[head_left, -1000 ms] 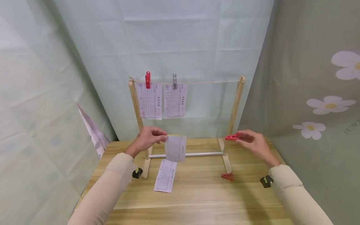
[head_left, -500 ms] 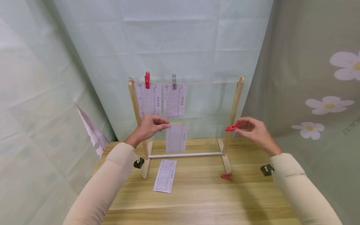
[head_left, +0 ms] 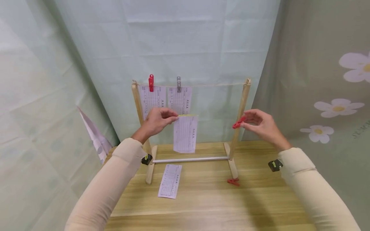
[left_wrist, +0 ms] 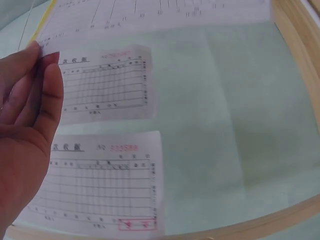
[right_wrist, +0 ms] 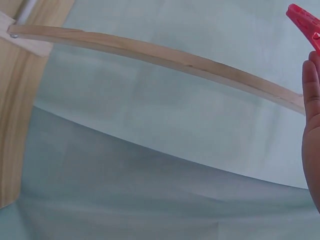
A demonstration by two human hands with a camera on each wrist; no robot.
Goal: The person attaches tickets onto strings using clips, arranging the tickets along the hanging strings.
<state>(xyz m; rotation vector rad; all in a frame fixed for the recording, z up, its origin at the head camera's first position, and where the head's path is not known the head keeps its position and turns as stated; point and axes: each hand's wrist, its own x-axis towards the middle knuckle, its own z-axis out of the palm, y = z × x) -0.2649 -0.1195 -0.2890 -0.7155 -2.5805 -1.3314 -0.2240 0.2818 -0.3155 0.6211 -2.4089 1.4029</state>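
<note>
My left hand (head_left: 158, 121) pinches a printed receipt slip (head_left: 185, 134) by the corner of its yellow-edged top; the slip hangs below the string. In the left wrist view that slip (left_wrist: 165, 17) crosses the top, beyond the fingertips. Between thumb and fingers, my right hand (head_left: 261, 125) holds a red clothespin (head_left: 238, 122) near the right post. Two more slips hang on the string (head_left: 214, 85), one under a red clothespin (head_left: 151, 82), the other under a grey clothespin (head_left: 179, 84). The left hand covers part of their lower ends in the head view.
A wooden frame with a right post (head_left: 242, 106) and a white crossbar (head_left: 202, 159) stands on the wooden table (head_left: 208, 202). Another slip (head_left: 170, 181) lies on the table at the front left. A red clothespin (head_left: 233, 182) lies by the right foot. Fabric walls surround the table.
Both hands have risen, the left one also a little rightward with its slip, now at the height of the hanging slips' lower ends. The held clothespin has tilted more steeply.
</note>
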